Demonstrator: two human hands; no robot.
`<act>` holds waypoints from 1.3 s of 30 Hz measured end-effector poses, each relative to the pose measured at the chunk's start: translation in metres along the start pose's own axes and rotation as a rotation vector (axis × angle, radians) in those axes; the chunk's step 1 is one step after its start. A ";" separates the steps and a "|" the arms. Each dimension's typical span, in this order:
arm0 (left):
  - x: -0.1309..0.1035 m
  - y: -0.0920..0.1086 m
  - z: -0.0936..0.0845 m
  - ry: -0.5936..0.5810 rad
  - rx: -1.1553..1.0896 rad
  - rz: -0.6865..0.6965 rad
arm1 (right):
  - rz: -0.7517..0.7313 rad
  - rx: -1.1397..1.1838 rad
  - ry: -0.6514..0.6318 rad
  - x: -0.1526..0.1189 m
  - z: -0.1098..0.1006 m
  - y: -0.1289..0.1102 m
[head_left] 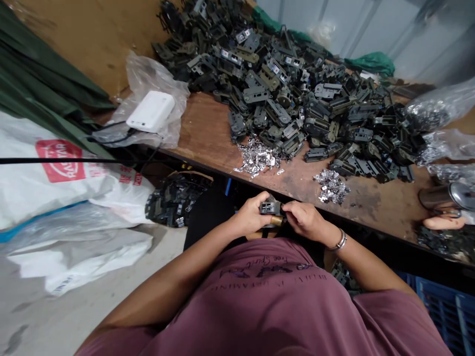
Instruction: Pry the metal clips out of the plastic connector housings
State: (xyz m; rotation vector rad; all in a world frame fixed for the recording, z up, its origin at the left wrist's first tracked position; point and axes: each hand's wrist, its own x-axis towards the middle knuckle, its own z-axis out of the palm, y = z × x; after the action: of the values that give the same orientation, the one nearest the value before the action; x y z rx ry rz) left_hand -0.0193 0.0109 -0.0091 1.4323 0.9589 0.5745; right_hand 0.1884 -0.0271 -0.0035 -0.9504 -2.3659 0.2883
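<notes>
My left hand is wrapped round a dark grey moulded part in front of my shirt, just off the table's front edge. Below that part shows a brass-coloured piece. Close by on the right, my right hand has its fingers pinched together at the part's right side; what they hold is too small to name. On the wooden table beyond lie two piles of small shiny metal pieces, one to the left and one to the right.
A large heap of similar dark parts covers the back of the table. A white box lies on plastic at the left. At the right stand a metal cup and bags of shiny pieces. White sacks fill the left.
</notes>
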 end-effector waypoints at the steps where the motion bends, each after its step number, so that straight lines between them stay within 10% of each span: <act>1: 0.000 0.000 0.000 0.001 0.001 0.002 | -0.013 -0.011 0.008 -0.002 0.002 0.001; 14: 0.000 -0.002 0.002 0.052 -0.064 -0.027 | 0.145 0.010 0.205 -0.006 0.012 0.000; 26: -0.004 0.005 0.004 0.014 -0.054 -0.065 | 0.089 0.095 -0.027 0.002 -0.012 -0.004; 35: -0.005 0.001 0.007 0.102 -0.098 -0.043 | -0.107 0.043 0.193 -0.017 0.017 -0.001; 39: -0.009 0.001 0.001 0.174 -0.034 0.023 | 0.179 0.277 0.322 -0.022 0.023 -0.011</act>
State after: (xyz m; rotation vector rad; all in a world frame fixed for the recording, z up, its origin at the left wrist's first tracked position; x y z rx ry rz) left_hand -0.0230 0.0028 -0.0066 1.3812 1.0657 0.7384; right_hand 0.1822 -0.0501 -0.0273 -0.9917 -1.8963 0.4809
